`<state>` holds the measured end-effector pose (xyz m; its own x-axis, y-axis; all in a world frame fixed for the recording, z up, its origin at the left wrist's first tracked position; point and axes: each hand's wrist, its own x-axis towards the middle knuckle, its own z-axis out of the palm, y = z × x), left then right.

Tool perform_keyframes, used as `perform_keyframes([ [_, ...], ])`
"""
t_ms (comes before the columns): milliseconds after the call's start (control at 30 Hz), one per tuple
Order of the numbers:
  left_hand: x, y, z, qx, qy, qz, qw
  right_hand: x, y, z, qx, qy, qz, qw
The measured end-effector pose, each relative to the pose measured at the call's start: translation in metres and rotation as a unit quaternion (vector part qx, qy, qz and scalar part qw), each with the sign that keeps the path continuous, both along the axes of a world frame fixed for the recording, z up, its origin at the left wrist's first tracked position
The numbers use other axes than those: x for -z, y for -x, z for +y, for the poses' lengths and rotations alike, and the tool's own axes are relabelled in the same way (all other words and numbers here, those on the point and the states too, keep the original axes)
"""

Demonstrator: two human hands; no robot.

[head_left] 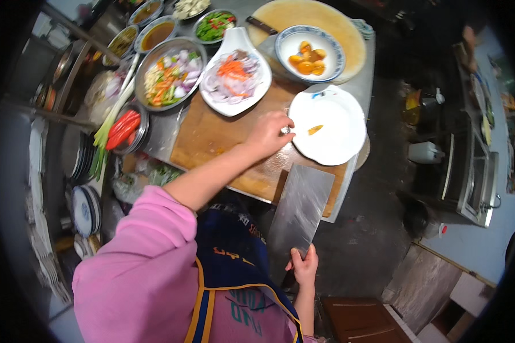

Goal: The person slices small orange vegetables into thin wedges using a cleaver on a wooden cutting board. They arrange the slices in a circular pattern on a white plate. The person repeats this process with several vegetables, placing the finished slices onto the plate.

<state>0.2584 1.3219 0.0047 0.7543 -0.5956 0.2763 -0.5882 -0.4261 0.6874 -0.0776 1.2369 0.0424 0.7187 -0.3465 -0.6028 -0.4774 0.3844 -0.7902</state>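
Note:
At the left rim of a white scalloped plate [332, 145] my left hand [269, 133] is curled, thumb and fingertips close together; whether they grip the rim or something small is unclear. One small yellow-orange piece [315, 130] lies on the plate. My right hand [302, 261] holds a broad-bladed cleaver [302, 201] by its handle end, the blade reaching over the near edge of a wooden cutting board [227, 128]. A blue-rimmed bowl [283, 55] behind the plate holds several glossy orange-yellow, egg-like pieces [307, 60]. Beside it, a white spoon-shaped dish [236, 109] holds sliced onion and carrot.
A metal bowl [141, 96] of chopped vegetables, red peppers [123, 128] and scallions [116, 105] stand left. Green-and-red chopped vegetables fill a bowl [214, 26] farther back. A second knife [262, 25] lies on the round board [356, 47]. A person's arm [470, 47] shows far right.

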Motion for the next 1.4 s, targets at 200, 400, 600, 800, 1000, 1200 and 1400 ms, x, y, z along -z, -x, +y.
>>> perform_keyframes([
  [200, -0.025, -0.004, 0.171, 0.086, -0.126, 0.09, 0.984, 0.01, -0.012, 0.026, -0.082, -0.02, 0.023, 0.996],
  [400, 0.0, -0.013, 0.18, 0.263, -0.189, 0.144, 0.935, 0.033, -0.026, 0.07, -0.072, -0.06, 0.059, 0.994],
  [600, 0.018, -0.015, 0.186, 0.256, -0.117, 0.188, 0.941, 0.047, -0.035, 0.113, -0.034, -0.079, 0.048, 0.995],
  [800, 0.019, -0.001, 0.188, 0.194, -0.101, 0.125, 0.968, 0.043, -0.054, 0.136, -0.051, -0.064, 0.061, 0.995],
  [1000, 0.013, 0.013, 0.184, 0.153, -0.062, 0.091, 0.982, 0.022, -0.055, 0.133, -0.078, -0.034, 0.069, 0.994],
  [1200, -0.008, 0.016, 0.116, 0.107, 0.033, 0.122, 0.986, -0.016, -0.062, 0.099, -0.014, -0.017, 0.066, 0.998],
  [1400, -0.007, 0.006, 0.022, 0.089, 0.086, 0.195, 0.973, -0.026, -0.086, 0.039, 0.036, -0.004, 0.028, 0.999],
])
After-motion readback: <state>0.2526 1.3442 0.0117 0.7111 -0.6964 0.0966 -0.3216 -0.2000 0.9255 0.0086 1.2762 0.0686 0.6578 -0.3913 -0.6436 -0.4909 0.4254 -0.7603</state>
